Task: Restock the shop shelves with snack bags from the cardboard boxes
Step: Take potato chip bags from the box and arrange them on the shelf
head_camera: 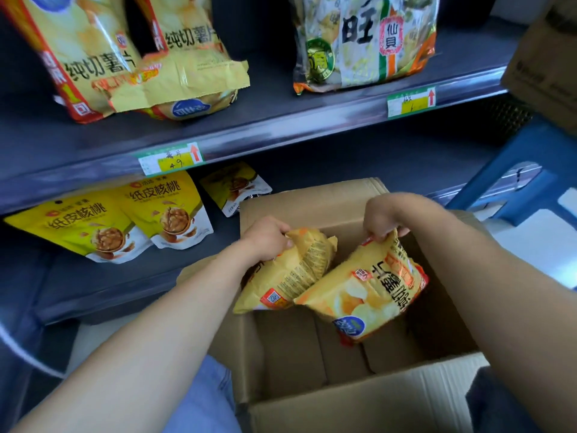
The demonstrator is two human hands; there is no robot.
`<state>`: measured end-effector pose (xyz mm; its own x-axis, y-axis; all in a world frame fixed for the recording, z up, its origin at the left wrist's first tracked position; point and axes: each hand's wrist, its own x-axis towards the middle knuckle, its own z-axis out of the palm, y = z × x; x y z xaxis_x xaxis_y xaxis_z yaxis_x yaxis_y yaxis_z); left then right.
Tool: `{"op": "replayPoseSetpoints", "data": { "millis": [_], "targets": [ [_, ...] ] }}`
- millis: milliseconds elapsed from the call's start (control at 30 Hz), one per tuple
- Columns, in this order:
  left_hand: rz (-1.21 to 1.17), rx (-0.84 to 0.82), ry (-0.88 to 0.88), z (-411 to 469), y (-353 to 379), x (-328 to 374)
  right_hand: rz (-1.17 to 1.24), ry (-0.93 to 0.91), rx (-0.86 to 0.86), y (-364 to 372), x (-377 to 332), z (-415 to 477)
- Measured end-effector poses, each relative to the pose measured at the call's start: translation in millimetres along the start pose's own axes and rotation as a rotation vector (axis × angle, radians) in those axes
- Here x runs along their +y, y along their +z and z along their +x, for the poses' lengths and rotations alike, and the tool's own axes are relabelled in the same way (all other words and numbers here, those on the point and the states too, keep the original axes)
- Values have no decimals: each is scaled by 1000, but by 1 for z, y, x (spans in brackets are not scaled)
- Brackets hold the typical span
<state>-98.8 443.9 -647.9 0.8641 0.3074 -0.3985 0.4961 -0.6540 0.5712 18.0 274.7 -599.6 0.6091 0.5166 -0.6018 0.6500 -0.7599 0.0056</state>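
An open cardboard box (368,401) stands on the floor in front of the shelves. My left hand (268,237) grips the top edge of a yellow chip bag (290,276) over the box, its back side facing me. My right hand (385,215) pinches the top of a second yellow chip bag (371,295), which hangs tilted inside the box and touches the first. Below them the box's bottom flaps are bare. On the upper shelf (265,132) stand matching yellow chip bags (103,54).
A green and white rice cracker bag (365,42) stands on the upper shelf at the right. Yellow walnut pouches (125,214) lie on the lower shelf. A blue plastic stool (524,173) and another cardboard box (549,64) are at the right.
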Motion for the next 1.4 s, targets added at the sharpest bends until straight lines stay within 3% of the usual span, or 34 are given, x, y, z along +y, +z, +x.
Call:
{"op": "replayPoseSetpoints", "data": {
  "millis": [167, 300, 400, 567, 733, 1033, 1133, 1233, 1400],
  "targets": [
    [-154, 156, 164, -32, -63, 24, -28, -79, 47, -59, -18, -30],
    [-184, 296, 242, -64, -125, 35, -102, -122, 288, -121, -29, -58],
    [-267, 447, 327, -94, -170, 40, 85, -135, 526, -158, -39, -89],
    [-463, 653, 347, -125, -233, 25, 324, -172, 757, -194, -56, -98],
    [-709, 776, 235, -129, -258, -6, 989, -210, 922, -213, -83, -69],
    [-924, 877, 226, -126, -287, -53, 1312, -163, 1264, -239, -118, -52],
    [-939, 949, 272, -118, -298, -55, 1346, -134, 1249, -233, -130, -46],
    [-879, 1135, 302, -108, -307, -53, 1425, -94, 1217, -229, -136, -38],
    [-436, 1419, 177, -87, -302, -42, 1795, -143, 933, -225, -135, -3]
  ]
}}
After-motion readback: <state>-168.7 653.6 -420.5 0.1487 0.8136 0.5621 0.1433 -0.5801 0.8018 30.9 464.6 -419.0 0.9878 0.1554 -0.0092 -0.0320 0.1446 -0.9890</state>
